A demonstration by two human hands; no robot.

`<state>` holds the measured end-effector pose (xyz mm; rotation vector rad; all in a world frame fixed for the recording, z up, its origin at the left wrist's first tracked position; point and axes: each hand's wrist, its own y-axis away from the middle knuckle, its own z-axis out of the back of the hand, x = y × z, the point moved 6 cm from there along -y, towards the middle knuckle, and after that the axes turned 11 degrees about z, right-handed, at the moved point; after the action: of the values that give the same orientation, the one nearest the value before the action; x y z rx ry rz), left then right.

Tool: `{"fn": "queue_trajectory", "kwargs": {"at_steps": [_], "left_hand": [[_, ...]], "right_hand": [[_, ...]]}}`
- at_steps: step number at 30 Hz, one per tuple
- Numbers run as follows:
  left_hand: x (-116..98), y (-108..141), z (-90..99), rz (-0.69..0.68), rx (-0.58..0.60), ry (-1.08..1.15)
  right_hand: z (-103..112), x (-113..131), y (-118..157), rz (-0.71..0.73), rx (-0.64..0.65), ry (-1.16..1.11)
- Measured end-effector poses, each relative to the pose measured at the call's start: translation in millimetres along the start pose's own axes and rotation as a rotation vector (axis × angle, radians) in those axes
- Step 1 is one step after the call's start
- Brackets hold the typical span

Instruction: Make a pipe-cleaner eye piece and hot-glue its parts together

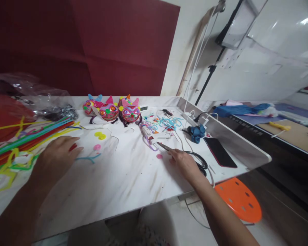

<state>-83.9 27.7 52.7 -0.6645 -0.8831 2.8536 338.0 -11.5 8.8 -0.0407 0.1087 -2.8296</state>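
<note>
My left hand hovers over the left part of the white table, fingers apart, with a small dark red piece showing at its fingertips. Near it lie a blue pipe-cleaner piece, a pink disc and yellow discs. My right hand rests on black-handled scissors, its fingers closed around them near the blades. The blades point toward a white glue gun. A pink disc sits just left of that hand.
Colourful pipe cleaners spread at the left. Several decorated animal heads stand at the back. A black phone and blue scrunchie lie right, inside the raised table edge. An orange stool stands below.
</note>
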Motion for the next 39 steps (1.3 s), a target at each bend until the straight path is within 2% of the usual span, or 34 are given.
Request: {"fn": "queue_trajectory", "kwargs": {"at_steps": [3,5,6,8,12,15,18,21,24,27,30,34,37,39], "left_hand": [[-44,-2,-14.1,-0.159,-0.002,-0.026],[-58,-3,-23.3,-0.199,0.029,-0.019],[-59,-5,-25.1,-0.17,0.016,-0.013],[-50,-8,-24.4,-0.062,-0.043,0.02],[-20,-8,-23.5,0.034,-0.091,-0.021],[3,-8,-24.5,0.132,-0.089,-0.018],[13,-7,-25.6,0.179,-0.093,0.012],[15,-5,-31.3,0.185,-0.057,0.023],[14,-1,-44.2,0.168,0.04,0.024],[14,1,-56.1,0.133,0.116,0.026],[16,1,-63.4,0.113,0.164,0.022],[16,2,-71.9,0.083,0.212,0.024],[13,3,-80.8,0.049,0.232,0.021],[10,4,-87.1,0.026,0.24,0.018]], "right_hand": [[2,13,-7,0.143,-0.021,0.101],[-1,26,-13,0.279,-0.028,0.12],[-3,31,-15,0.328,-0.026,0.127],[-7,38,-18,0.385,-0.023,0.159],[-12,46,-25,0.465,-0.024,0.246],[-5,58,-41,0.475,-0.034,0.189],[9,91,-72,0.488,-0.07,0.091],[15,141,-110,0.554,-0.133,0.004],[6,188,-141,0.655,-0.162,-0.033],[-9,211,-156,0.728,-0.153,-0.054],[-12,208,-159,0.74,-0.148,-0.117],[1,180,-155,0.635,-0.175,-0.213],[6,161,-143,0.559,-0.144,-0.24],[3,154,-131,0.562,-0.089,-0.203]]}}
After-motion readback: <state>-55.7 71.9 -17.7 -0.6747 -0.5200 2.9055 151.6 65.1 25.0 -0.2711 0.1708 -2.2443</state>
